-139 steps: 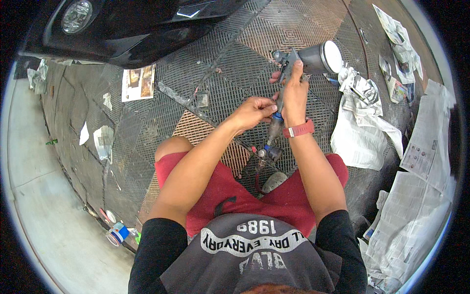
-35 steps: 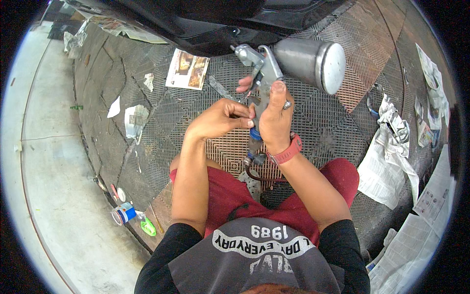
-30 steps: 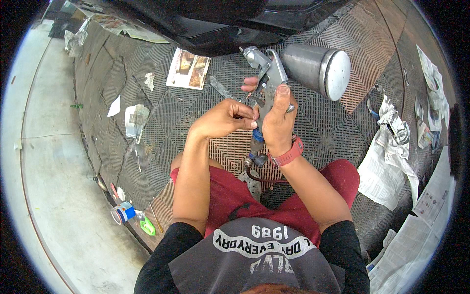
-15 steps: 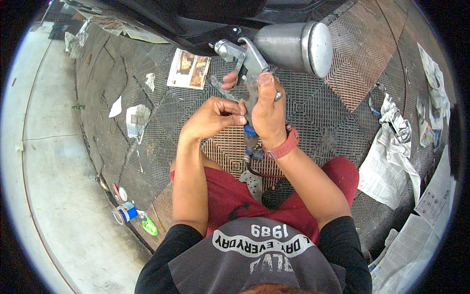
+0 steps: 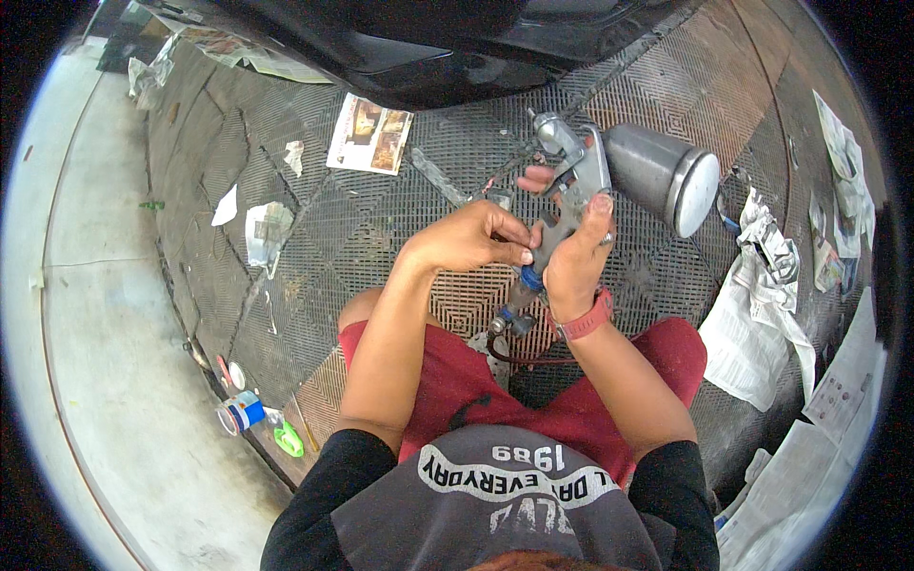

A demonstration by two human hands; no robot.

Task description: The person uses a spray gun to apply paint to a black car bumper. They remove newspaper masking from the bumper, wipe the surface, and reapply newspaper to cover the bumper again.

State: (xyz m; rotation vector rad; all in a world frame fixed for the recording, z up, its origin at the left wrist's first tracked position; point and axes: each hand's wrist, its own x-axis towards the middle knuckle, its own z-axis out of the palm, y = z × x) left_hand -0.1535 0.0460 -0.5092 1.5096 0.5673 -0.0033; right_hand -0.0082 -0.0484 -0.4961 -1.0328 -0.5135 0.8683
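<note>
A paint spray gun [image 5: 594,164] with a silver metal cup [image 5: 655,173] is held tilted in front of my knees. My right hand [image 5: 574,265] wraps round its handle, thumb up along the back and some fingertips showing on the far side by the trigger. My left hand [image 5: 476,236] pinches at the lower handle, just above a blue ring [image 5: 530,278]; the exact spot under its fingertips is hidden. Below the ring hang a clear fitting and a regulator [image 5: 519,322], with a dark red air hose [image 5: 514,360] running off between my legs.
A glossy black vehicle panel [image 5: 419,57] overhangs the far side. Grating tiles [image 5: 314,228] cover the floor. Crumpled newspaper [image 5: 747,347] lies at right, a printed sheet [image 5: 369,135] beyond my left hand. A blue-labelled can [image 5: 242,413] and green object [image 5: 288,439] sit at lower left.
The spray gun has swung right and nearer to me, away from the black panel. Both hands have travelled right with it, keeping their grips.
</note>
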